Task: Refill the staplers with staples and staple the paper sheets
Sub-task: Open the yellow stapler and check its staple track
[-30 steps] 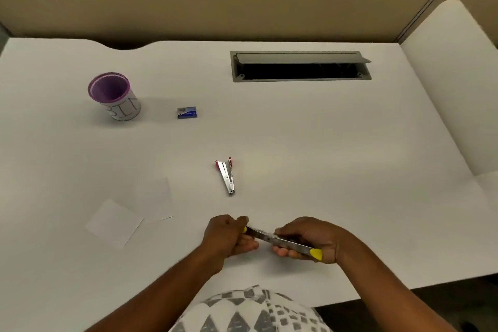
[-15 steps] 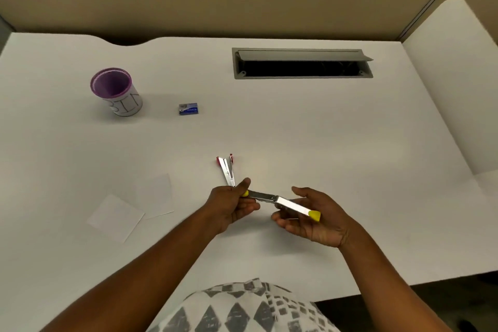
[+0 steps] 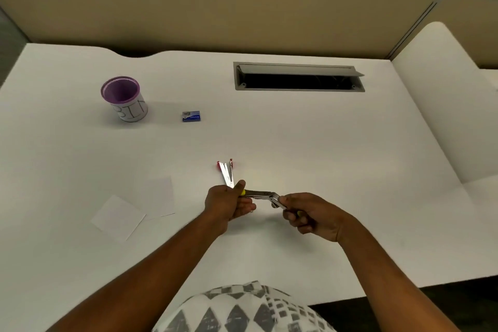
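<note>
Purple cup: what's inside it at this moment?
The purple cup stands upright on the desk. Only its lilac inner wall shows; no contents rise above the rim. The near wall covers the bottom, so anything lying low inside can't be seen.

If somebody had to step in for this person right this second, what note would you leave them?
Left hand: grips one end of the yellow stapler.
Right hand: grips its other end; the stapler is swung open, held above the desk.
Red stapler: lies open on the desk, just beyond the left hand.
Staple box: far left, beside the purple cup.
Paper sheets: two, lying left of the hands.
Done: both staplers opened. No staples can be seen in either.
Left: load staples, close the staplers, staple the sheets.
</note>
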Demonstrator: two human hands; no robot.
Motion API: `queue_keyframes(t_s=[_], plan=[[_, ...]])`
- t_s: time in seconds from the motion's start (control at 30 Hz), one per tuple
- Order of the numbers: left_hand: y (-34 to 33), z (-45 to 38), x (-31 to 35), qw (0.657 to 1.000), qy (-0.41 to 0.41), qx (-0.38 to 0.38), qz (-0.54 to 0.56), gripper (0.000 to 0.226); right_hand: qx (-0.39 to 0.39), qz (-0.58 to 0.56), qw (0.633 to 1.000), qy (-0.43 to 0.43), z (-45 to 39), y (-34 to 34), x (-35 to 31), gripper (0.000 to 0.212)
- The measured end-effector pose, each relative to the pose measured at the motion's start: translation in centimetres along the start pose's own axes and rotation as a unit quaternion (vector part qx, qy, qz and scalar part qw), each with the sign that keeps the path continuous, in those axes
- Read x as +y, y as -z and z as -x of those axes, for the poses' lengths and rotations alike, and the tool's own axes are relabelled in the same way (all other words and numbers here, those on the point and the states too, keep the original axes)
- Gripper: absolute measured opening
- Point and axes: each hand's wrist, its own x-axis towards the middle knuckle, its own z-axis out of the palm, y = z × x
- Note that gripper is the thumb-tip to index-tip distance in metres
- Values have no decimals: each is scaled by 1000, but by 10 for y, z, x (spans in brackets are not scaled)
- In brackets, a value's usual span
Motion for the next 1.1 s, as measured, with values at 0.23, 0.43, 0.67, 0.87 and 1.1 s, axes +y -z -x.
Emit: queue_keyframes(t_s=[0.23, 0.43, 0.67, 0.87, 1.1], plan=[[3, 3, 20, 987, -128, 20, -96, 41, 17, 68, 998, 12, 1, -3, -9, 45], [14, -2, 16, 995, -86, -10, -59, 33, 68, 106, 989, 71, 6, -20, -20, 27], [34, -3, 11, 993, -29, -79, 85, 13, 136, 262, 933, 204, -3, -62, -11, 14], [42, -4, 15, 987, -96, -91, 86, 26, 200, 237, 915, 260, -14, -74, -12, 11], [51, -10, 38, 976, -136, -70, 153, 28, 261, 288, 881, 269, -30, -96, -11, 5]])
